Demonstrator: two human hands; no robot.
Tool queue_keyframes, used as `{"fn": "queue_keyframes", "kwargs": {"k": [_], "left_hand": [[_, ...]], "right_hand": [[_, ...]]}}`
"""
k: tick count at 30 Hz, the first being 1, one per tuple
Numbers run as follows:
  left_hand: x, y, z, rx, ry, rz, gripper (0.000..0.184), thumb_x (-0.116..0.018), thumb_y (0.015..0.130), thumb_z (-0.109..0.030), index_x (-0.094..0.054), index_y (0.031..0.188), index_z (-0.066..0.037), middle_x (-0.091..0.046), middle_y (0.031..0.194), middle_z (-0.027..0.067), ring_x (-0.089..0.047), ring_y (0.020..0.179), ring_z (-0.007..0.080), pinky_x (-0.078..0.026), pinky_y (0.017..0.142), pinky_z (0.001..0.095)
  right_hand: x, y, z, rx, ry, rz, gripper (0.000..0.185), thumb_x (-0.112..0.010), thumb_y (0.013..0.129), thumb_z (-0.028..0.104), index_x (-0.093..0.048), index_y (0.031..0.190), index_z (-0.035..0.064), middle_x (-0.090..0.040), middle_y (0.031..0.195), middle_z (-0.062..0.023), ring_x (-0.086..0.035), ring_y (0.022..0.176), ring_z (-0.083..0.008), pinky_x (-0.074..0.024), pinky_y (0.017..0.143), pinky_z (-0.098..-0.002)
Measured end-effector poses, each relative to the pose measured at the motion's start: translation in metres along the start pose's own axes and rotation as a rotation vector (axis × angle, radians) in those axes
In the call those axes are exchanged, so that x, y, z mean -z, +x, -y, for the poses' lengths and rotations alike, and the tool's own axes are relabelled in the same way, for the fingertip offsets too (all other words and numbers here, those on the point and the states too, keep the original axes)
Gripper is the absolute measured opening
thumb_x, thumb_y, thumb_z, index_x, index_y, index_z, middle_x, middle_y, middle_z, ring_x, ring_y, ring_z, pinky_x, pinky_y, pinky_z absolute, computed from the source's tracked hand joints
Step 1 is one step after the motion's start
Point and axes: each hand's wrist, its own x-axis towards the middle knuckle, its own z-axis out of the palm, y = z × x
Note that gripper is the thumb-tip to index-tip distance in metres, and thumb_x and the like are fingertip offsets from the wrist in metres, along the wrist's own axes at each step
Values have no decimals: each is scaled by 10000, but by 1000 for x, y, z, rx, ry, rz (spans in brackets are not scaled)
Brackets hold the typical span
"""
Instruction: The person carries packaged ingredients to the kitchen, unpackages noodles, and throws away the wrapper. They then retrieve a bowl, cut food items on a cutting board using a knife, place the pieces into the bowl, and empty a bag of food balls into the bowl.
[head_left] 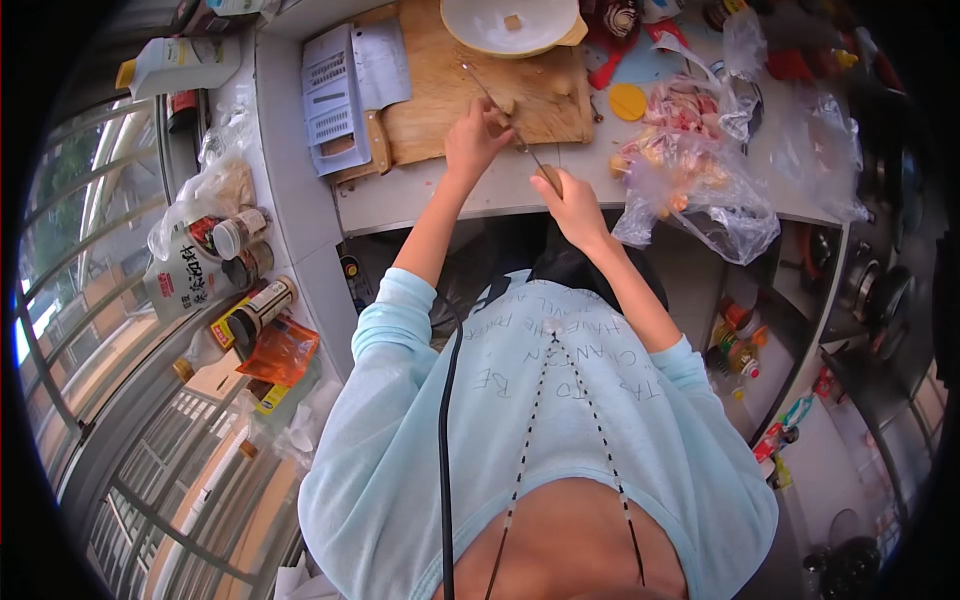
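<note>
My right hand [578, 208] is closed around the wooden handle of a long, thin-bladed knife [482, 88]. The blade slants up and left over the wooden cutting board [440, 110]. My left hand [474, 142] is beside the blade, its fingers curled and pinched at a small pale tan piece [505, 103], perhaps ginger. The fingertips partly hide where they meet the piece. Farther right on the board lies another pale lump [562, 86]. A white bowl [515, 40] with a yellowish rim stands at the board's far edge, with a small tan piece inside.
A white grater [335, 105] lies left on the board, near another wooden handle [378, 140]. Raw meat [685, 110] in clear plastic bags sits right, beside a yellow round lid [627, 102]. Jars [240, 232] and packets line the windowsill; a white jug [190, 66] stands farther back.
</note>
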Motion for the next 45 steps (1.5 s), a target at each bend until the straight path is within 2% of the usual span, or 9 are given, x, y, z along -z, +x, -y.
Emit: {"fn": "queue_keyframes", "kwargs": {"k": [7, 12, 16, 22, 25, 31, 39, 40, 45], "left_hand": [[-3, 17, -19, -148, 52, 74, 246, -658, 680, -118, -591, 916, -103, -585, 916, 72, -596, 782, 272, -488, 654, 366], [-6, 21, -24, -146, -63, -56, 186, -614, 684, -56, -615, 862, -108, -591, 867, 65, -582, 787, 262, -481, 663, 360], [26, 52, -61, -344, -16, -335, 183, -611, 683, -33, -617, 850, -107, -596, 874, 46, -549, 850, 258, -468, 709, 351], [21, 92, -80, -624, 298, -341, 261, -673, 666, -100, -621, 922, -109, -587, 939, 62, -525, 922, 267, -461, 733, 349], [-19, 63, -79, -467, 202, 14, 322, -686, 657, -141, -610, 970, -125, -569, 1002, 63, -512, 961, 276, -468, 753, 363], [-47, 63, -61, -315, 266, 130, 348, -696, 664, -182, -602, 994, -124, -578, 984, 52, -545, 927, 275, -472, 734, 364], [-16, 0, -18, -70, 142, -79, 363, -737, 627, -190, -607, 952, -94, -608, 884, 60, -582, 779, 277, -467, 661, 361], [-16, -2, -17, -38, 132, -85, 370, -744, 611, -184, -607, 940, -85, -609, 879, 67, -576, 782, 283, -462, 659, 364], [-12, -17, -11, -67, 72, -185, 365, -746, 603, -177, -605, 925, -79, -611, 826, 65, -572, 779, 276, -460, 662, 356]], "right_hand": [[42, -44, 27, 1, 137, -34, 374, -539, 857, 354, -554, 842, -20, -541, 608, -160, -522, 567, -329, -410, 558, -364], [68, -74, 48, -82, 530, -15, 259, -507, 897, 275, -504, 838, 22, -439, 569, 6, -386, 463, -33, -311, 405, -202], [80, -89, 61, -31, 834, -112, 254, -468, 918, 254, -455, 801, 29, -418, 606, 8, -363, 472, -28, -303, 411, -177], [100, -85, 64, 2, 830, -226, 295, -478, 917, 295, -451, 781, 35, -436, 608, 2, -370, 471, -32, -308, 411, -174], [104, -84, 57, 6, 815, -211, 291, -475, 919, 292, -450, 782, 37, -430, 605, 4, -372, 470, -31, -305, 410, -173], [99, -89, 57, -84, 788, -162, 285, -474, 920, 295, -455, 803, 36, -417, 601, 14, -363, 463, -26, -297, 405, -173], [79, -62, 53, -150, 369, 49, 285, -506, 896, 276, -512, 815, 3, -429, 558, -22, -407, 484, -67, -344, 452, -254], [73, -55, 44, -109, 284, 41, 316, -512, 886, 297, -524, 836, -15, -452, 558, -91, -442, 502, -162, -374, 512, -318], [47, -23, 9, -126, 100, 117, 386, -499, 880, 355, -540, 850, -28, -515, 593, -156, -506, 554, -279, -401, 556, -355]]}}
